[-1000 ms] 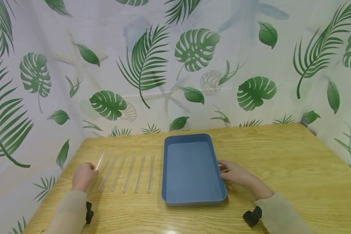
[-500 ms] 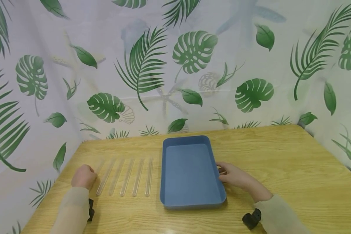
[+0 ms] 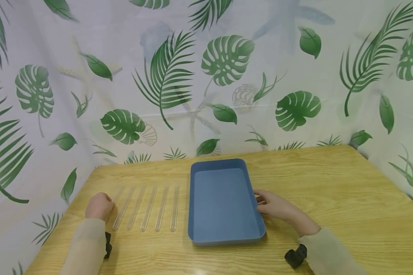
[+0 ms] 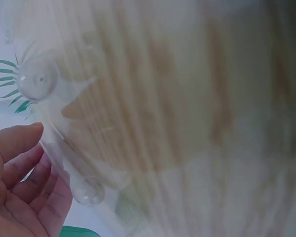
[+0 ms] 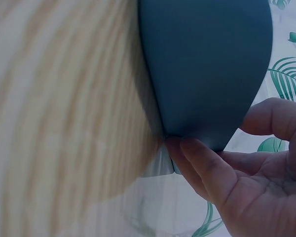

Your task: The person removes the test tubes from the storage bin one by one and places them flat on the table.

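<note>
My left hand (image 3: 99, 206) is low at the left end of a row of clear glass test tubes, its thumb (image 4: 24, 138) on one side of the leftmost test tube (image 4: 88, 190) and curled fingers on the other. In the head view the hand covers that tube's near half; its far half (image 3: 118, 194) lies on the table. The neighbouring test tube (image 4: 37, 76) shows its rounded end above the thumb in the left wrist view. My right hand (image 3: 275, 206) touches the outer right wall of a blue rectangular tray (image 3: 223, 242) with extended fingers (image 5: 202, 163).
Several more test tubes (image 3: 161, 208) lie side by side between the left hand and the tray, rounded ends toward me. The wood-grain table (image 3: 323, 179) extends right of the tray. A leaf-print cloth (image 3: 192, 88) hangs behind and along the sides.
The leftmost test tube's far end has come down from a tilt to lie flat in line with the row. My left hand lowered slightly; the right hand stays at the tray.
</note>
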The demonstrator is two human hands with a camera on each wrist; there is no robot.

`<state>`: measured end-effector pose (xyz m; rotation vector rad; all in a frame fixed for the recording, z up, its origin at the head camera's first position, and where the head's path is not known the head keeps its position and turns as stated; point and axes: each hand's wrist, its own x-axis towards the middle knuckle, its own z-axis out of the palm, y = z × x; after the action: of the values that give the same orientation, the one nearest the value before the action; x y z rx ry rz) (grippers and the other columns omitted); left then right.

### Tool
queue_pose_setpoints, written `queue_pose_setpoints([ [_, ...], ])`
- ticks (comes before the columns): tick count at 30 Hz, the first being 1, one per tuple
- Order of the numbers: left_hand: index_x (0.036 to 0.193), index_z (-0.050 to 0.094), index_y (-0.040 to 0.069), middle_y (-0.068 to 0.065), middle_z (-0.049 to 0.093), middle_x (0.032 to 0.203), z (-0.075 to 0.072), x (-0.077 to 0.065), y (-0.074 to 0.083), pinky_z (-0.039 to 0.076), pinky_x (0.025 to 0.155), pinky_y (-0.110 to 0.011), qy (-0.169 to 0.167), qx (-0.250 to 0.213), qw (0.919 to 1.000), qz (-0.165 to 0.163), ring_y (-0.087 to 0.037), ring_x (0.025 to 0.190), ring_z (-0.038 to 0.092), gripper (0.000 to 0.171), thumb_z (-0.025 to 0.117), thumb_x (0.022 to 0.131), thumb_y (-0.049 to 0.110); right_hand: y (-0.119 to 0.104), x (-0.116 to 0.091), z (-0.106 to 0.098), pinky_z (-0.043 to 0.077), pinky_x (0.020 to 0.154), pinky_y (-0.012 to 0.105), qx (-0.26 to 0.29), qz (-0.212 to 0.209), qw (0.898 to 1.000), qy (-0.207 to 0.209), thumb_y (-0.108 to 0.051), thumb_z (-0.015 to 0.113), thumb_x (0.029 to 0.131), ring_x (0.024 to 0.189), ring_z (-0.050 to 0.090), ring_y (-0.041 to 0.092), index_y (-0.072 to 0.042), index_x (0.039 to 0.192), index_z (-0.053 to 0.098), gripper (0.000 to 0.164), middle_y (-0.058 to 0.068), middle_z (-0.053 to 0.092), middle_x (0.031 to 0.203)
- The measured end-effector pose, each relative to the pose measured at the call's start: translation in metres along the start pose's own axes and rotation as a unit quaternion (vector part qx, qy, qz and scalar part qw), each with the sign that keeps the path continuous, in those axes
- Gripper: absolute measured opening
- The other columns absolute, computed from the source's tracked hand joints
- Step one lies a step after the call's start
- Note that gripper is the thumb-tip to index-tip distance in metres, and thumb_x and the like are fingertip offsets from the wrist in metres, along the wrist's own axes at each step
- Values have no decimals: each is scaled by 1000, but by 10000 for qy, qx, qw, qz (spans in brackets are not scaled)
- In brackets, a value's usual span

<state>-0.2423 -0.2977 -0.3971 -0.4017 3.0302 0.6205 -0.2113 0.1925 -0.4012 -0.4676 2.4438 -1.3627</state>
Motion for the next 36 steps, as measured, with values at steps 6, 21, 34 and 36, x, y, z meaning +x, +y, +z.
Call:
queue_pose_setpoints([
  [6, 92, 56, -11, -25, 57, 89, 0, -1, -1, 44, 63, -43, 60, -79, 10000, -6, -33, 76, 53, 22, 53, 80, 7, 1, 1, 1, 43, 81, 43, -20, -17, 10000, 7, 2, 46, 80, 109, 41, 40, 12, 132, 25, 57, 29, 41, 122],
  [21, 92, 53, -13, -23, 56, 84, -3, -7, -6, 45, 61, -43, -156, -184, 9997, 65, -30, 72, 52, 28, 53, 82, 13, 2, 1, 0, 43, 80, 42, 21, -2, 10000, -36, 2, 46, 80, 110, 40, 41, 14, 132, 23, 58, 31, 40, 122],
  [34, 93, 53, -14, -28, 55, 91, -2, -8, -6, 45, 63, -45, -60, -77, 9998, 180, -33, 75, 53, 32, 53, 80, 15, 3, 2, 1, 42, 81, 43, 42, 64, 10000, -21, 1, 47, 80, 110, 41, 40, 13, 132, 24, 58, 29, 41, 121],
  [36, 91, 54, -13, -26, 56, 88, -2, -8, -7, 45, 62, -44, 3, -72, 9997, 225, -31, 73, 52, 30, 53, 80, 15, 3, 2, 1, 43, 80, 42, 66, 72, 9999, -33, 2, 46, 80, 110, 41, 40, 13, 132, 24, 58, 29, 41, 121],
])
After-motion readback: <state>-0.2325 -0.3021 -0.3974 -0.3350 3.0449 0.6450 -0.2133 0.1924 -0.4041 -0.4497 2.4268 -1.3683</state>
